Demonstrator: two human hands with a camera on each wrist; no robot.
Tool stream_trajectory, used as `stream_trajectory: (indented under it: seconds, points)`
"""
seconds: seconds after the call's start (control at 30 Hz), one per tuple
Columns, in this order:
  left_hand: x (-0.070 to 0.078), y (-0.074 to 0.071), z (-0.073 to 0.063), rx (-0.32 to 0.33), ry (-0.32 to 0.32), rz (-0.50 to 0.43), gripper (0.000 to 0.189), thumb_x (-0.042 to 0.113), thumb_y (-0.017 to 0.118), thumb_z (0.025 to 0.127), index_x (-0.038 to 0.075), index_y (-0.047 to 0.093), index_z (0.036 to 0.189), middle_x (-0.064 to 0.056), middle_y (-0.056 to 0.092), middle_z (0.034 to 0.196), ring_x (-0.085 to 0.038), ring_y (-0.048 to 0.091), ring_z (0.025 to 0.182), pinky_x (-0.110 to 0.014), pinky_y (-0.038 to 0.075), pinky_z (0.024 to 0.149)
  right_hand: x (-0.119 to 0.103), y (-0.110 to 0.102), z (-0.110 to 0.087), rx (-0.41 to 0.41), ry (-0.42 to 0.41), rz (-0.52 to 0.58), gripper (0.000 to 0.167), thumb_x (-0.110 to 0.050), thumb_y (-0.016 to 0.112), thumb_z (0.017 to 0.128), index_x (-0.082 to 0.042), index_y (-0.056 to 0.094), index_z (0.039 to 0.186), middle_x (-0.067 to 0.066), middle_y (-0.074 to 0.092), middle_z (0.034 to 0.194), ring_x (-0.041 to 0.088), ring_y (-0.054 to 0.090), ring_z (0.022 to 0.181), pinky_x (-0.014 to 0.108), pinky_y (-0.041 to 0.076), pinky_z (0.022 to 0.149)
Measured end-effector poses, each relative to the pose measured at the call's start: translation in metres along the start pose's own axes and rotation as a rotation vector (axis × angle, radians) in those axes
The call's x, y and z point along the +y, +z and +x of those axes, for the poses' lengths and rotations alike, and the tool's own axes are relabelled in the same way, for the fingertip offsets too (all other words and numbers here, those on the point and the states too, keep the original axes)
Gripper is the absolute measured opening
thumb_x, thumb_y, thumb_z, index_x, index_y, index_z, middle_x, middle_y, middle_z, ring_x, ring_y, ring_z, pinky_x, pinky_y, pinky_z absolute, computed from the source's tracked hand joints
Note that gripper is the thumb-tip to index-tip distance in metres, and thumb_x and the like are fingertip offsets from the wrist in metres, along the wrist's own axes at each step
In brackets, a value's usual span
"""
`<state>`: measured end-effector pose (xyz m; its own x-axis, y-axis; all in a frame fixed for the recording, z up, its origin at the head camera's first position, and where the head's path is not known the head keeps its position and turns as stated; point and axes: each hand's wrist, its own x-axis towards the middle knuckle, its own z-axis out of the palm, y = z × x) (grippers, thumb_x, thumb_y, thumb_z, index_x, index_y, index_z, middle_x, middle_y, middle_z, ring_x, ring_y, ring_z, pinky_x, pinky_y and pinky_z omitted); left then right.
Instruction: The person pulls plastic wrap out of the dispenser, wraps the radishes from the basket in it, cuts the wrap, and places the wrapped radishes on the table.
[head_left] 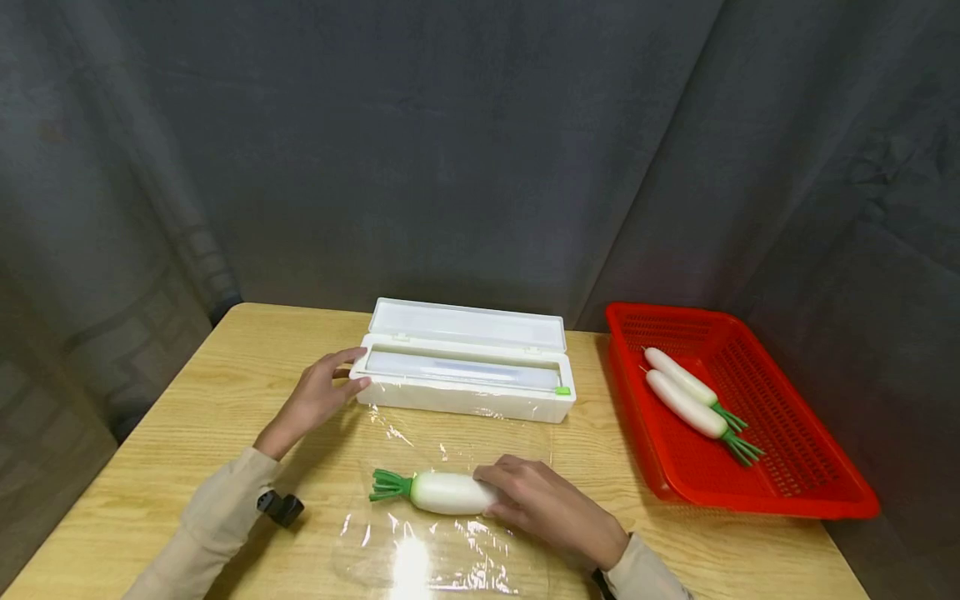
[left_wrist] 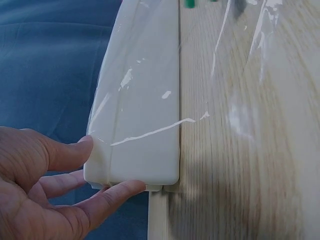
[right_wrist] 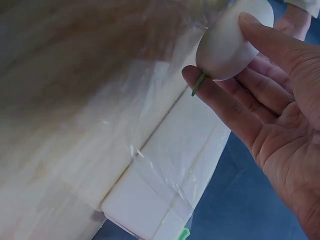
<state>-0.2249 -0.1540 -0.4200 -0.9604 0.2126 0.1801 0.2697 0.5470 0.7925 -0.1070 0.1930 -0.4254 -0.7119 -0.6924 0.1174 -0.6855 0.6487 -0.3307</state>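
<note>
My right hand [head_left: 536, 504] grips the root end of a white radish [head_left: 450, 493], its green leaf stub [head_left: 392, 484] pointing left. In the right wrist view, the thumb and fingers lie round the radish [right_wrist: 232, 42], with its thin green tail by the index fingertip. The radish lies over a sheet of clear cling film [head_left: 442, 554] on the table. That film runs from a white cling film box [head_left: 465, 398], whose lid [head_left: 468, 325] stands raised at the back and whose roll [head_left: 461, 369] shows inside. My left hand [head_left: 318, 400] holds the box's left end between thumb and fingers.
A red plastic basket [head_left: 652, 450] stands on the right of the wooden table [head_left: 225, 367], with two more white radishes [head_left: 686, 404] in it. A green slider [head_left: 562, 390] sits at the box's right front edge. Grey curtain [head_left: 420, 150] hangs behind the table.
</note>
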Motion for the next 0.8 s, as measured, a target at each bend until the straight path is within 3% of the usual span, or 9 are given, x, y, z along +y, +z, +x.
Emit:
stream_trajectory:
  seconds: [0.2, 0.47, 0.63, 0.8]
  points:
    - [0.003, 0.0, -0.002, 0.0, -0.004, 0.011, 0.049, 0.004, 0.07, 0.1, -0.01, 0.053, 0.144, -0.035, 0.057, 0.137, -0.056, 0.06, 0.122, -0.052, 0.061, 0.09, -0.002, 0.0, 0.001, -0.023, 0.026, 0.01, 0.033, -0.021, 0.077, 0.096, -0.011, 0.069, 0.126, 0.0, 0.071, 0.106, 0.004, 0.061, 0.089, 0.024, 0.056, 0.079]
    - [0.011, 0.002, -0.01, 0.086, 0.091, 0.091, 0.048, 0.002, 0.074, 0.096, -0.01, 0.057, 0.14, -0.035, 0.054, 0.139, -0.051, 0.058, 0.123, -0.06, 0.055, 0.096, -0.001, 0.0, 0.0, -0.036, 0.057, -0.031, 0.037, -0.026, 0.077, 0.097, -0.01, 0.068, 0.13, 0.004, 0.072, 0.118, 0.01, 0.066, 0.1, 0.029, 0.058, 0.084]
    - [0.017, 0.004, -0.017, 0.163, 0.195, 0.132, 0.044, -0.001, 0.076, 0.093, -0.007, 0.062, 0.135, -0.03, 0.058, 0.138, -0.048, 0.058, 0.124, -0.062, 0.051, 0.099, 0.0, 0.002, -0.003, -0.016, 0.049, -0.055, 0.039, -0.028, 0.076, 0.098, -0.011, 0.067, 0.132, 0.002, 0.069, 0.124, 0.012, 0.066, 0.105, 0.031, 0.058, 0.089]
    - [0.022, 0.008, -0.023, 0.208, 0.346, 0.16, 0.041, -0.004, 0.081, 0.088, -0.003, 0.067, 0.127, -0.021, 0.064, 0.128, -0.039, 0.062, 0.118, -0.056, 0.052, 0.098, 0.001, 0.003, -0.004, 0.05, 0.001, -0.075, 0.038, -0.028, 0.077, 0.097, -0.013, 0.067, 0.13, -0.001, 0.068, 0.124, 0.011, 0.066, 0.105, 0.029, 0.057, 0.089]
